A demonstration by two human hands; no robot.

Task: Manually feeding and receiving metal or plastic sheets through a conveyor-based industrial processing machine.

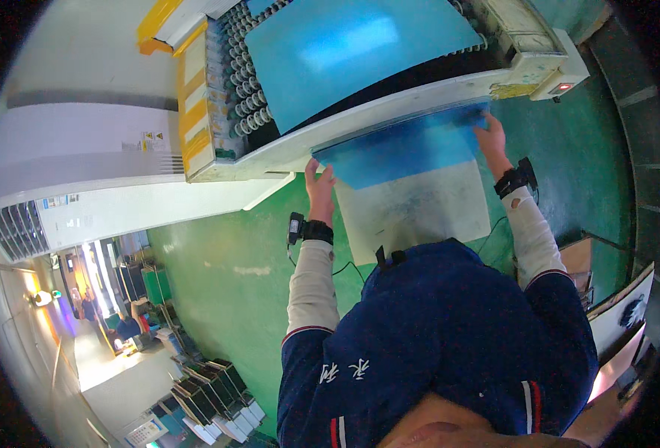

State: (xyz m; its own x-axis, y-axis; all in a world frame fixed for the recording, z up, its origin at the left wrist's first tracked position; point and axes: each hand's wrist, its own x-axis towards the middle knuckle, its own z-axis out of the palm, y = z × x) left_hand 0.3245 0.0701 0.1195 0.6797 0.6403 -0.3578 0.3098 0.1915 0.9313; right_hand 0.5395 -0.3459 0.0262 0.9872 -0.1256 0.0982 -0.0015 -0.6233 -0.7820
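Observation:
Between my two hands hangs a blue sheet, just in front of the machine's front edge. My left hand closes on its left corner, with thumb and fingers at the edge. My right hand grips the opposite edge near the far right corner. Below and partly behind this sheet shows a pale, smudged board, its lower part hidden by my body. A larger glossy light-blue panel lies on the rollers of the machine ahead, apart from my hands.
Rows of rollers flank the panel within the machine frame. A small box with a red light sits at its right end. Left are a white cabinet and racks of boards. More boards lean at right on green floor.

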